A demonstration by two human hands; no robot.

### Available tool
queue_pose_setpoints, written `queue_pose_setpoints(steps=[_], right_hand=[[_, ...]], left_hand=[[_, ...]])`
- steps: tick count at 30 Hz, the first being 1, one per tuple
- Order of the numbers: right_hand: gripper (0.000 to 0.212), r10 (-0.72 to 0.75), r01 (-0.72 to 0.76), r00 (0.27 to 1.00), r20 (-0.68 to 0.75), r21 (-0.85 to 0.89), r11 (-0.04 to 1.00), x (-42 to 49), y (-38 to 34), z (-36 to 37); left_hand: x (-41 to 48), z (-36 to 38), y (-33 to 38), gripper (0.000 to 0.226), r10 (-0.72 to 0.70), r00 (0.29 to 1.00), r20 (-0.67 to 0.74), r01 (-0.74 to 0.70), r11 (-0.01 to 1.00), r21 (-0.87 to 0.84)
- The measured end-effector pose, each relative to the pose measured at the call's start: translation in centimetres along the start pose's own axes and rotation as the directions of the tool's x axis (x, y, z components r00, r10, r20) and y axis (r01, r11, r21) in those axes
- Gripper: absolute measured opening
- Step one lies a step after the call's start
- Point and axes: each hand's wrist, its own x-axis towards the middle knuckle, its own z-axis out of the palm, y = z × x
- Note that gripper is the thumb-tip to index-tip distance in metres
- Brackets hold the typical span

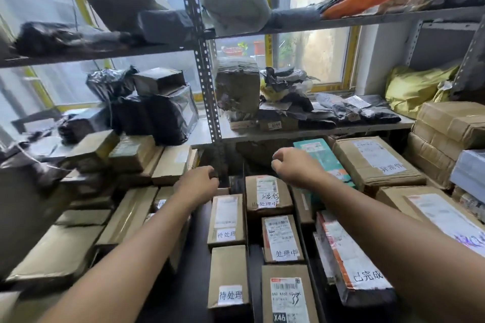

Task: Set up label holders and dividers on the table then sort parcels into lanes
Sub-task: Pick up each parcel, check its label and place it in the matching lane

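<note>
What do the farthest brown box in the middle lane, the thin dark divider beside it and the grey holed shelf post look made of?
Farthest brown box: matte cardboard, by its folded edges. Thin dark divider: stiff black sheet, plastic or board, unclear. Grey holed shelf post: painted steel angle, likely, from its punched holes.

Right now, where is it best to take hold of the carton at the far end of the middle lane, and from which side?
Probably from above, gripping its far and near edges. The carton lies flat with a free top, but the divider stands close on its left and another box crowds its right, so the side walls look hard to reach.
</note>
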Motion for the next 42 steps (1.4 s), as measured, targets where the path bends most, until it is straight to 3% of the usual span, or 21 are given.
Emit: queue_pose_setpoints(steps=[3,11,17,24,27,30,35,39,42], right_hand=[[0.031,-0.049,0.049,0.999,0.012,0.002,0.999,-0.9,-2.6,1.5],[0.027,-0.117,0.116,0.993,0.002,0.079,0.99,-1.6,-10.7,5.6],[0.027,-0.076,0.074,0.997,0.002,0.209,0.975,-0.9,-19.5,13.5],[0.025,0.016,-0.042,0.995,0.102,0.255,0.966,-1.4,-27.1,24.1],[0.036,0.127,-0.146,0.988,0.089,0.278,0.949,-1.5,-26.8,26.2],[0.023,0.21,-0.236,0.971,0.115,0.297,0.925,-1.7,-25.2,27.9],[0.016,0.343,-0.411,0.91,0.233,0.406,0.816,-1.7,-23.3,29.6],[0.015,0.367,-0.536,0.837,0.406,0.474,0.699,-1.8,-22.5,30.6],[0.023,0.376,-0.57,0.818,0.435,0.524,0.633,-1.6,-22.3,31.1]], left_hand=[[-1.4,-0.8,-3.2,0.019,-0.058,0.998,-0.021,0.058,0.998,-0.023],[-3.0,-3.1,-12.4,0.042,-0.101,0.993,-0.067,0.102,0.995,0.012],[-3.0,-5.8,-23.5,0.042,-0.142,0.989,-0.031,0.142,0.99,0.022],[-2.1,-6.8,-36.0,0.031,-0.185,0.979,0.091,0.197,0.968,-0.154],[-1.4,-4.5,-36.7,0.026,-0.135,0.979,0.151,0.181,0.918,-0.353],[-0.9,-1.5,-35.6,0.026,-0.083,0.951,0.298,0.229,0.836,-0.498],[-0.1,1.9,-32.8,0.026,0.023,0.834,0.551,0.35,0.75,-0.561],[0.6,3.1,-31.8,0.034,0.015,0.802,0.597,0.44,0.66,-0.609],[1.0,3.0,-31.7,0.032,-0.003,0.791,0.612,0.474,0.635,-0.61]])
